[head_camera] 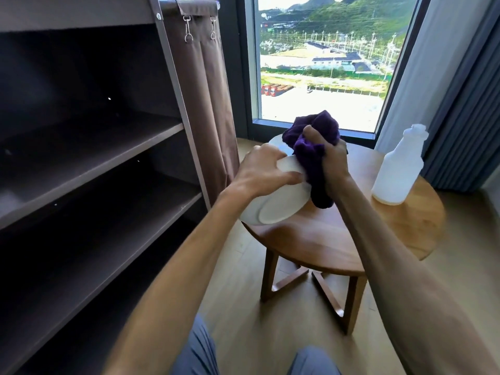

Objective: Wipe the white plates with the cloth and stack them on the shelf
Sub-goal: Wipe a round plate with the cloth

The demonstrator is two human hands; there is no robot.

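A: The white plate (276, 209) is off the tabletop (324, 236), tilted steeply, with its underside and foot ring turned toward the camera. Why would the person hold it like that?

B: Probably to open the face or rim to the cloth (311, 155). The left hand (259, 171) grips the upper rim, fingers curled over the edge, so the plate hangs steady above the near-left edge of the tabletop.

A: And the right hand (332, 161)?

B: It is closed around the bunched purple cloth, pressing it against the plate's top right edge. The cloth spills above and below the fist, so most of the contact is hidden.

A: Is that a second plate (276, 144) behind the left hand?

B: A white curved edge shows there on the tabletop, likely another plate waiting; too little is visible to be sure.

A: The shelf (94, 147)?

B: Just to the left, within easy reach, dark boards with no plates visible on them. So the stacking looks not yet begun.

A: The spray bottle (397, 169)?

B: It stands upright on the right of the tabletop, well apart from both hands, its top seemingly without a nozzle.
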